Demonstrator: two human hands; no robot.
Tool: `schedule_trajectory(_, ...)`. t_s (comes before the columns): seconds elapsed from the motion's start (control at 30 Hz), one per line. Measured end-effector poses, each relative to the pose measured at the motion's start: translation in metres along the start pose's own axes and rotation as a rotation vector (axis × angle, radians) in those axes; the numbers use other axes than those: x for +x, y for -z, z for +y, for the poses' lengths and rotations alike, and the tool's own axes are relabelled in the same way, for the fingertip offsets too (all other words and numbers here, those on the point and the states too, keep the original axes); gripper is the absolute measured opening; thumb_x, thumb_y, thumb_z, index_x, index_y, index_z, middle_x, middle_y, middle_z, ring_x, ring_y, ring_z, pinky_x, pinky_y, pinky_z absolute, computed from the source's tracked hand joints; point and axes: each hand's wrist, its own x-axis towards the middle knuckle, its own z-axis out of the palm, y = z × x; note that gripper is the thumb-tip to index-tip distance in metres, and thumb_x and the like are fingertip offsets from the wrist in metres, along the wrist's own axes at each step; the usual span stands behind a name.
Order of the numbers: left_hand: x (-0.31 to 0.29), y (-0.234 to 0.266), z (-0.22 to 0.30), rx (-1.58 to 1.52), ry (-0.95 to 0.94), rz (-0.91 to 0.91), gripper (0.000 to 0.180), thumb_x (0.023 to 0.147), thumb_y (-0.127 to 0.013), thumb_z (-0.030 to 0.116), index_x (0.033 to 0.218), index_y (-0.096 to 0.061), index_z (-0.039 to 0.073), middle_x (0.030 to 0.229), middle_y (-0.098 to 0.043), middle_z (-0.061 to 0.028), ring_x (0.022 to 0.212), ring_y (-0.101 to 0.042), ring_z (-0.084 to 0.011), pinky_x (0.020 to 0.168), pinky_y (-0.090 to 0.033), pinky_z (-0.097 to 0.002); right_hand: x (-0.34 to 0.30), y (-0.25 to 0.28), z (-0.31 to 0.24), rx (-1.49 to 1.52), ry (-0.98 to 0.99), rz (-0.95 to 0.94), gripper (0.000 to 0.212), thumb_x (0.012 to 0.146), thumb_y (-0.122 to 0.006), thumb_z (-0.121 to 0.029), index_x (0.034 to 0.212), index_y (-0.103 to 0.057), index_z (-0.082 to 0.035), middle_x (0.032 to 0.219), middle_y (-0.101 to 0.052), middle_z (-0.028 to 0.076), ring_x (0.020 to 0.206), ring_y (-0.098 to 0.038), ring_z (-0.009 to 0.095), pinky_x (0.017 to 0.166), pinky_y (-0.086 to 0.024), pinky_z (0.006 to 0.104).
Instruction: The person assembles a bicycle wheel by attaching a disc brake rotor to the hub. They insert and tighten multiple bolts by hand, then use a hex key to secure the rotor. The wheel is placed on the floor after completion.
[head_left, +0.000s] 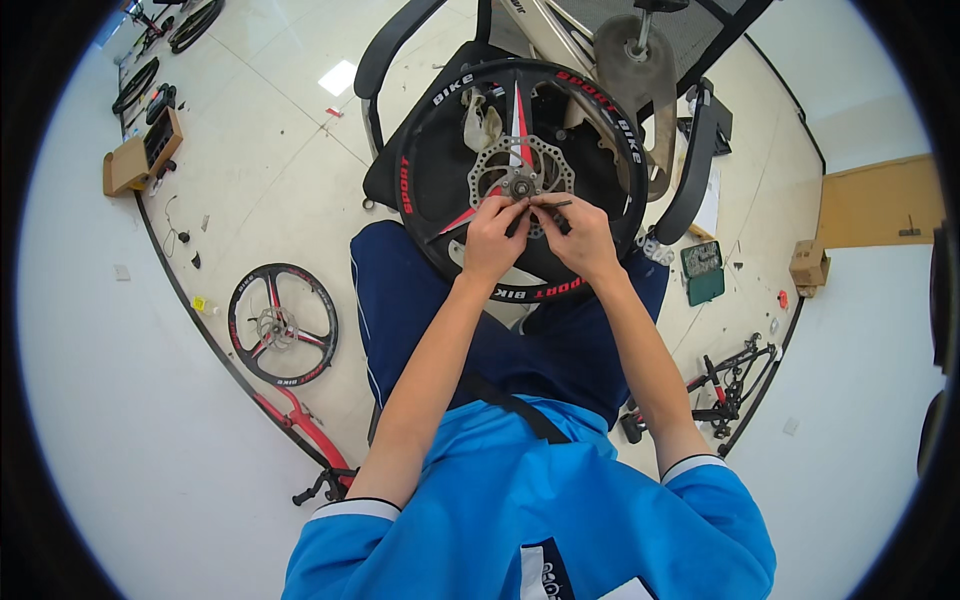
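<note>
A black three-spoke bicycle wheel (409, 190) with red and white markings lies flat across my thighs and the seat before me. A silver disc brake rotor (548, 160) sits at its middle, around the hub axle (521, 187). My left hand (494, 243) is closed in a pinch at the near side of the hub; what its fingertips hold is hidden. Beside it my right hand (580, 240) pinches a thin dark rod-like tool (556, 205), which sticks out past the fingers. Both sets of fingertips nearly meet just below the axle.
A black office chair (377, 50) stands in front, a pale bicycle frame (540, 35) leaning on it. Another wheel (333, 330) and a red frame part (312, 432) lie left. To the right are a green case (703, 272), a cardboard box (808, 264) and a black frame (735, 390).
</note>
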Motion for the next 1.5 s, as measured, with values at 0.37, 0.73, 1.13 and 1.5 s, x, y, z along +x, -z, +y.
schedule_trajectory(0.37, -0.001, -0.002, 0.001, 0.025, -0.007, 0.012, 0.022, 0.079, -0.076, -0.002, 0.100, -0.072, -0.003, 0.091, -0.065, -0.0134, 0.082, -0.066, -0.0309, 0.071, -0.054, -0.0364, -0.002, -0.006, 0.004, -0.071, 0.103, 0.038, 0.018, 0.082, -0.074, 0.000, 0.099, -0.071, -0.001, 0.094, -0.073, 0.013, 0.081, -0.072, 0.031, 0.069, -0.058, 0.0360)
schedule_trajectory(0.73, 0.000, -0.003, 0.003, -0.007, 0.031, 0.018, 0.019, 0.073, -0.075, -0.002, 0.092, -0.071, -0.001, 0.091, -0.066, -0.0123, 0.082, -0.066, -0.0319, 0.071, -0.054, -0.0370, 0.010, -0.006, -0.003, -0.158, 0.104, -0.009, 0.015, 0.079, -0.073, -0.001, 0.094, -0.071, -0.002, 0.085, -0.070, 0.011, 0.077, -0.069, 0.031, 0.067, -0.056, 0.0377)
schedule_trajectory(1.13, -0.004, -0.006, 0.000, -0.006, 0.084, 0.031, 0.016, 0.075, -0.072, -0.003, 0.091, -0.073, -0.001, 0.090, -0.067, -0.0122, 0.079, -0.067, -0.0324, 0.070, -0.054, -0.0370, 0.013, -0.010, -0.006, -0.130, 0.056, -0.025, 0.014, 0.080, -0.077, -0.007, 0.090, -0.069, -0.003, 0.081, -0.069, 0.011, 0.070, -0.069, 0.029, 0.061, -0.054, 0.0362)
schedule_trajectory(1.5, -0.002, -0.011, 0.004, -0.033, 0.099, 0.076, 0.016, 0.075, -0.072, -0.003, 0.091, -0.072, -0.001, 0.090, -0.066, -0.0127, 0.084, -0.066, -0.0334, 0.075, -0.053, -0.0400, 0.008, -0.009, -0.005, -0.028, 0.096, -0.021, 0.026, 0.086, -0.073, -0.006, 0.111, -0.070, -0.004, 0.091, -0.073, 0.014, 0.079, -0.071, 0.032, 0.069, -0.057, 0.0360)
